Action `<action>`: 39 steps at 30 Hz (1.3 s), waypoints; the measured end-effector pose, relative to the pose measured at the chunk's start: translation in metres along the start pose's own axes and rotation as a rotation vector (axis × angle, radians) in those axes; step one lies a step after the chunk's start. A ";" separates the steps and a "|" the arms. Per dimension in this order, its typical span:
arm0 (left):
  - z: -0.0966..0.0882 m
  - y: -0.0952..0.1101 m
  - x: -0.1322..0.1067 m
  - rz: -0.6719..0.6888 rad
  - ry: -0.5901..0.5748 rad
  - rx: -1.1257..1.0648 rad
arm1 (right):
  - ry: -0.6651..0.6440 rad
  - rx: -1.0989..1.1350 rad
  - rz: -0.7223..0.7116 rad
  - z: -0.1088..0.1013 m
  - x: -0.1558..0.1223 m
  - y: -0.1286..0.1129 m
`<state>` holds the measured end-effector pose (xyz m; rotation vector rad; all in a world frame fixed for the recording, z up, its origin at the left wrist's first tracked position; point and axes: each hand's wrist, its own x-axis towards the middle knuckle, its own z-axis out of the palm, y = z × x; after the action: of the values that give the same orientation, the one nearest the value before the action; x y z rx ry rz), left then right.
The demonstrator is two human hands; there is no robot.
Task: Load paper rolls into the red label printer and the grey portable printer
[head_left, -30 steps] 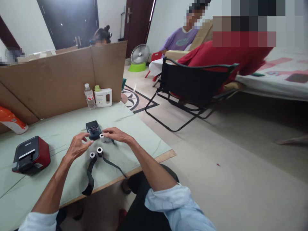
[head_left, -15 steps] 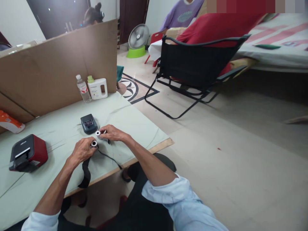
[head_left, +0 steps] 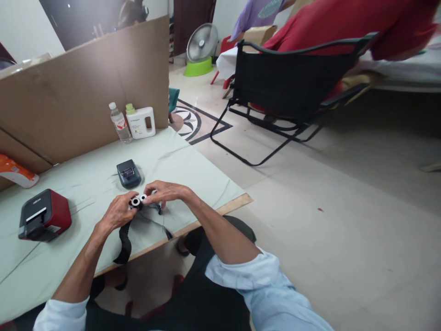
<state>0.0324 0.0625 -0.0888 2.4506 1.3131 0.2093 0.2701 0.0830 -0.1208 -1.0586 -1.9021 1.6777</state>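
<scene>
My left hand (head_left: pixel 119 210) is closed round a small roll (head_left: pixel 136 202) with a white ring-shaped end and a dark hole. A wide black strip (head_left: pixel 124 243) hangs below this hand over the table's front edge. Close beside it, my right hand (head_left: pixel 165 192) pinches a second small white-ended roll (head_left: pixel 143 197). The two rolls are side by side, and I cannot tell if they touch. Under my right hand a thin dark strand (head_left: pixel 168 233) trails towards the edge. A small dark box-shaped device (head_left: pixel 128 174) lies just behind my hands.
A red and black device (head_left: pixel 44 215) stands at left, with an orange and white package (head_left: pixel 17 171) behind it. A water bottle (head_left: pixel 120 123) and a white jug (head_left: pixel 142 123) stand by the cardboard screen (head_left: pixel 82 87). A person in red sits in a black chair (head_left: pixel 292 82) at right.
My right hand has brought its roll down against or very near the one in my left hand. The whole view has shifted slightly. The person in red has moved an arm.
</scene>
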 end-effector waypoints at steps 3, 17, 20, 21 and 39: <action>-0.002 -0.008 -0.006 -0.011 -0.017 -0.131 | -0.025 0.003 0.053 -0.001 -0.003 -0.003; 0.015 -0.004 -0.032 -0.162 0.124 -0.225 | -0.076 0.000 0.152 0.005 -0.003 -0.008; 0.021 0.007 -0.030 -0.202 0.183 -0.164 | -0.086 -0.008 0.156 0.006 -0.002 -0.007; 0.022 0.010 -0.029 -0.208 0.196 -0.158 | -0.084 -0.012 0.156 0.007 -0.002 -0.007; 0.017 0.008 -0.026 -0.145 0.099 -0.362 | -0.148 -0.009 0.118 0.006 -0.008 -0.008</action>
<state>0.0287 0.0327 -0.1003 2.0576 1.3519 0.4905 0.2683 0.0731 -0.1132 -1.0969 -1.9736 1.8609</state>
